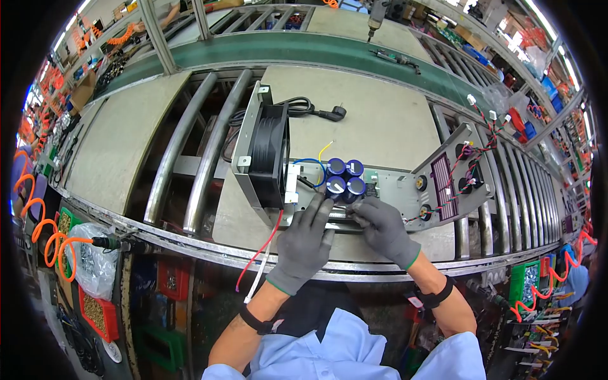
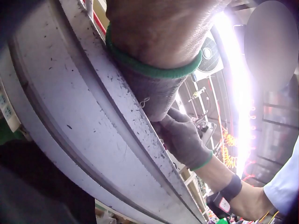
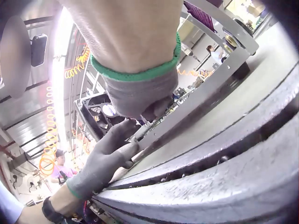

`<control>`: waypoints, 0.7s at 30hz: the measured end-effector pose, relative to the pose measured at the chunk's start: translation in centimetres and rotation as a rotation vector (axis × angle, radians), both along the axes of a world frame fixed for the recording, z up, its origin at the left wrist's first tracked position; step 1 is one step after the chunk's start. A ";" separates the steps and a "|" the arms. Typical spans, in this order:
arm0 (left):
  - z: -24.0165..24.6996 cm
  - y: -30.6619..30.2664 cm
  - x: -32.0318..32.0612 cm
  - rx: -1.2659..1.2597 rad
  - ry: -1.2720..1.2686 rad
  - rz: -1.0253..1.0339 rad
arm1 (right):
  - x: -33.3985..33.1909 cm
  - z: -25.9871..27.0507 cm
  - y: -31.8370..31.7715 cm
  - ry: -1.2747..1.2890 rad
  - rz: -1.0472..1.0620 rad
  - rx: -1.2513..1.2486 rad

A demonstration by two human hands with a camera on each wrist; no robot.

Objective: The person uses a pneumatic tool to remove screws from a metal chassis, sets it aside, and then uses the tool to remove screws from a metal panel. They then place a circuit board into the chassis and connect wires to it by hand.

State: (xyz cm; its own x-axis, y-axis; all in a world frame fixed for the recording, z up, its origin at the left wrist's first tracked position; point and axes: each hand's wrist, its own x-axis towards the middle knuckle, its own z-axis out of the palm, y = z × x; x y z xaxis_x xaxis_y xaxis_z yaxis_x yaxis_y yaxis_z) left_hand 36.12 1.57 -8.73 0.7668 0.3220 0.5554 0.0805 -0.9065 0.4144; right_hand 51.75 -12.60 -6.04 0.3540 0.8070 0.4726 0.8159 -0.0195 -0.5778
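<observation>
In the head view, a metal chassis (image 1: pixel 402 190) lies on the conveyor with a black fan (image 1: pixel 269 149) upright at its left end. Four blue capacitors stand in a cluster on its circuit board; one capacitor (image 1: pixel 335 185) is right by my left fingertips. My gloved left hand (image 1: pixel 304 244) reaches to the board's near side, fingers extended. Beside it, my gloved right hand (image 1: pixel 385 231) has bent fingers at the board's front edge, close to a silvery bar (image 1: pixel 342 221). I cannot tell whether those fingers pinch anything. Both hands also show in the right wrist view, their fingers close together.
A red wire (image 1: pixel 258 253) and a white one hang over the conveyor's front rail (image 1: pixel 209 248). A black power cord (image 1: pixel 329 113) lies behind the chassis. Steel rollers (image 1: pixel 215 152) flank the boards. An upright end panel (image 1: pixel 453 177) with red-black wires stands right. Parts bins (image 1: pixel 98 313) are lower left.
</observation>
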 end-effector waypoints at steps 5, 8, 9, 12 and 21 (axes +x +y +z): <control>0.4 0.0 0.0 -0.074 0.031 0.004 | 0.1 0.6 0.2 0.006 0.022 -0.075; 0.6 -0.1 0.0 -0.088 0.033 0.008 | 0.1 1.0 0.4 -0.027 0.048 -0.112; 0.5 0.0 0.0 -0.094 0.034 0.008 | 0.0 1.1 0.4 -0.041 0.054 -0.128; 0.2 0.0 -0.2 -0.122 0.038 0.001 | -0.7 1.2 0.5 -0.103 0.026 -0.110; 0.1 0.0 -0.3 -0.132 0.001 -0.005 | -1.1 2.6 0.6 -0.280 0.007 -0.154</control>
State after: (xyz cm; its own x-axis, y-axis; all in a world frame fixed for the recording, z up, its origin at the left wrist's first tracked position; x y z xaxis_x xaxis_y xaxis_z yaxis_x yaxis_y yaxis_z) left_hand 35.79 1.59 -8.62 0.7690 0.3884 0.5078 0.0768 -0.8446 0.5298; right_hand 50.65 -11.99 -3.46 0.2213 0.8788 0.4229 0.9434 -0.0830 -0.3211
